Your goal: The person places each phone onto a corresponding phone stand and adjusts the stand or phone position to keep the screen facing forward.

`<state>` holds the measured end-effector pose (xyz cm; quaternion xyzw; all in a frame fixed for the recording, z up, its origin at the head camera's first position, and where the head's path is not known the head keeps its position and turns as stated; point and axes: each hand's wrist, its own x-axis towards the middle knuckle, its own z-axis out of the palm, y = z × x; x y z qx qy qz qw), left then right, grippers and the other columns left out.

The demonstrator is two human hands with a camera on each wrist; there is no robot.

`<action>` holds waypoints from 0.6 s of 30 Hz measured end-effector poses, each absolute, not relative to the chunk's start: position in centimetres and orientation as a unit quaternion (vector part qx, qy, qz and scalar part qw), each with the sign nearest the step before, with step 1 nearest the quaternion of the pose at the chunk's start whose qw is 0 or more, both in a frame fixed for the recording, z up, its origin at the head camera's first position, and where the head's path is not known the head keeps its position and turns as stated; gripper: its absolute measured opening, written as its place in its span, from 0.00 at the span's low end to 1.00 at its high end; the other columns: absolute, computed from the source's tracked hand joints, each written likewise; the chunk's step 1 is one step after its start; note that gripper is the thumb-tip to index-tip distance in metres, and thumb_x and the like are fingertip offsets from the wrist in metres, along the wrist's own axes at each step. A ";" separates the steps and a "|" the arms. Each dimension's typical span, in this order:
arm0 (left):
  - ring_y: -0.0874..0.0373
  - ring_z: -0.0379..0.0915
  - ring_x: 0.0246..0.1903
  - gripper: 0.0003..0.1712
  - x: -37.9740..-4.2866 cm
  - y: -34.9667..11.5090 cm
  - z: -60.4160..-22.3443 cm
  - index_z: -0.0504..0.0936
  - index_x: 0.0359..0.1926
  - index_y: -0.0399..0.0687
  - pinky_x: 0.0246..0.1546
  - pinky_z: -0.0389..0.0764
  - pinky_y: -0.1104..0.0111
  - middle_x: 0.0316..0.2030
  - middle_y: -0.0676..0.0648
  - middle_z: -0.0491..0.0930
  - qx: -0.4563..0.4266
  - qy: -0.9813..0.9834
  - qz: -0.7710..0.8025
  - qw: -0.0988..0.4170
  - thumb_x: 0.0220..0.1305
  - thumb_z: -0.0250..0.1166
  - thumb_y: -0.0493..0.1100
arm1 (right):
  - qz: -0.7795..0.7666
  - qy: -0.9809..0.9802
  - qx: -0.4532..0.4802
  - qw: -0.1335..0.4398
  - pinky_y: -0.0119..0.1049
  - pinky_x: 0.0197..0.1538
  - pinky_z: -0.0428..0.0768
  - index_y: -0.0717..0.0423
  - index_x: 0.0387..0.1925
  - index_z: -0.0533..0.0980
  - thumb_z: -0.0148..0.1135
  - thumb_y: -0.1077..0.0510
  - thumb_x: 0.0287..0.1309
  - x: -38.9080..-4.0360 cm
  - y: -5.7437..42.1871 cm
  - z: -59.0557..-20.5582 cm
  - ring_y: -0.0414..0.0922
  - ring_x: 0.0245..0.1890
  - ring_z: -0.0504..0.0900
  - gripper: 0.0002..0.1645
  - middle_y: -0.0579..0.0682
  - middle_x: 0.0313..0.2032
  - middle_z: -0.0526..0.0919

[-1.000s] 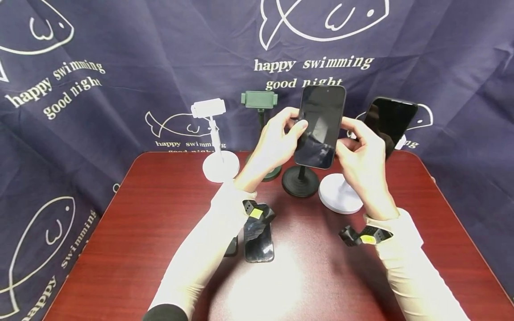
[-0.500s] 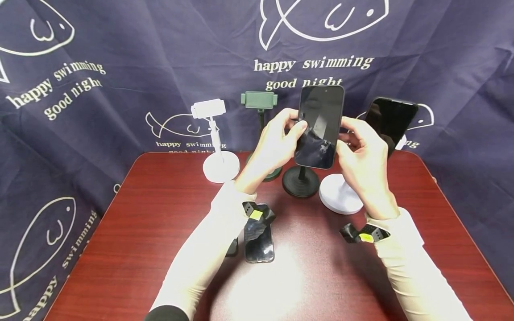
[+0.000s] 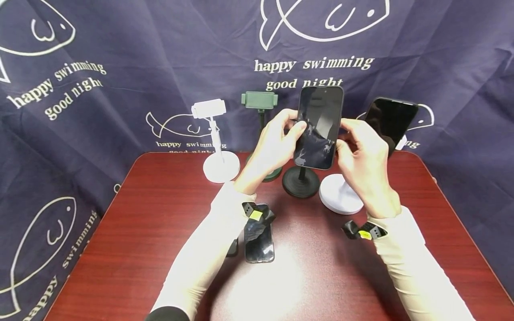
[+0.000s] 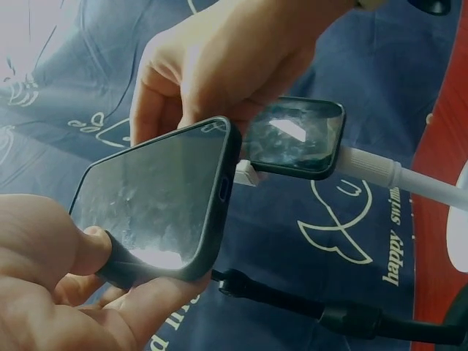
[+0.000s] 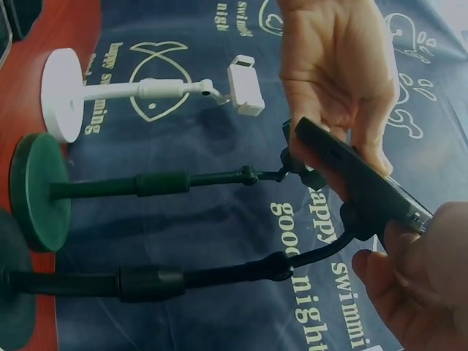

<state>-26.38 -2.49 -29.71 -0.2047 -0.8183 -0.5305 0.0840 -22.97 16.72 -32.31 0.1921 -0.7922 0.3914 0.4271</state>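
Head view: the backdrop (image 3: 192, 53) reads "happy swimming good night"; red table (image 3: 160, 205) below. The phone (image 3: 319, 127), right of centre, is pinched at opposite edges, left hand (image 3: 277, 140) and right hand (image 3: 367, 162) each in closed grip. Left wrist view: lettering partly hidden. Right wrist view: phone edge-on; right hand cut off, lower right.

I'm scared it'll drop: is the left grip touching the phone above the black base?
Touching. In the left wrist view, the left grip pinches the phone, thumb on its front.
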 end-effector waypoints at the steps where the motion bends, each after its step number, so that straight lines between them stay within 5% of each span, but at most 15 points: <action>1: 0.56 0.76 0.17 0.14 -26.4 -2.5 -29.7 0.78 0.57 0.44 0.26 0.78 0.70 0.34 0.47 0.77 -0.204 -0.818 -0.532 0.083 0.76 0.60 0.43 | 0.388 -0.791 0.197 0.431 0.16 0.46 0.71 0.64 0.49 0.84 0.59 0.81 0.53 -23.0 16.7 -32.3 0.46 0.33 0.81 0.23 0.59 0.43 0.88; 10: 0.56 0.76 0.16 0.13 -26.5 -2.5 -29.6 0.79 0.56 0.44 0.25 0.79 0.69 0.33 0.48 0.77 -0.200 -0.814 -0.539 0.081 0.75 0.60 0.42 | 0.354 -0.793 0.210 0.450 0.14 0.45 0.66 0.68 0.48 0.83 0.58 0.81 0.51 -23.1 17.0 -32.3 0.53 0.30 0.80 0.22 0.63 0.45 0.87; 18: 0.56 0.75 0.18 0.12 -26.5 -2.5 -29.6 0.81 0.55 0.45 0.27 0.80 0.69 0.33 0.49 0.77 -0.188 -0.815 -0.541 0.086 0.75 0.61 0.41 | 0.327 -0.798 0.226 0.453 0.18 0.55 0.69 0.70 0.49 0.81 0.60 0.78 0.54 -23.0 17.2 -32.4 0.58 0.42 0.82 0.19 0.65 0.46 0.86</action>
